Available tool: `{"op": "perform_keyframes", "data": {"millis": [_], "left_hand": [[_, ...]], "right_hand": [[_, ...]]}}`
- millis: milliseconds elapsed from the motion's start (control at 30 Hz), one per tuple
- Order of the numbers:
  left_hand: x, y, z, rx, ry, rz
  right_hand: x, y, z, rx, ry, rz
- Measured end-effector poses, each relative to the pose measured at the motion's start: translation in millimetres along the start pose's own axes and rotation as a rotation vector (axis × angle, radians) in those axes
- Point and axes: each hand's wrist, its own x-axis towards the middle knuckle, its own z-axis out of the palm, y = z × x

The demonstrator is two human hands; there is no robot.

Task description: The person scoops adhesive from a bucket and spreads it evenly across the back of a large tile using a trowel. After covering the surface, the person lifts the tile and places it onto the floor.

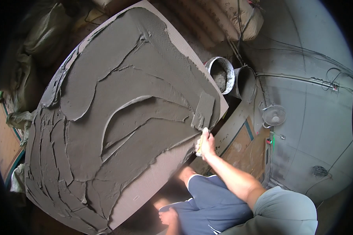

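A trowel [204,111], its flat blade smeared with grey mortar, rests on the mortar near the right edge of a large board. My right hand [205,145] is closed around its yellowish handle, the arm stretched out. Wet grey mortar [117,94] covers most of the board in curved ridges and smooth sweeps. The board [153,176] shows a bare pinkish, finely gridded strip along its near edge. My left hand [169,216] holds no tool and lies on my leg by the knee, below the board, fingers loosely laid there.
Past the board's right edge stand a white-rimmed bucket [222,74] with mortar inside and a dark bucket [246,84]. Filled paper sacks [239,17] are stacked at the back. A fan [273,115] and cables stand by the grey wall [313,129] at right. Crumpled sacks [47,31] lie at left.
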Motion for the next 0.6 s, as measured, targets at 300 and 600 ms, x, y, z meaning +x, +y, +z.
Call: {"op": "perform_keyframes", "data": {"millis": [300,600], "left_hand": [[-0.9,-2.4,0.9,0.028,-0.013,0.065],[-3.4,1.6,6.7,-0.020,0.010,0.002]], "right_hand": [[26.1,-141.1,186.9,0.263,-0.386,-0.051],[-19.7,-208.1,322.8,-0.356,-0.874,-0.386]]}}
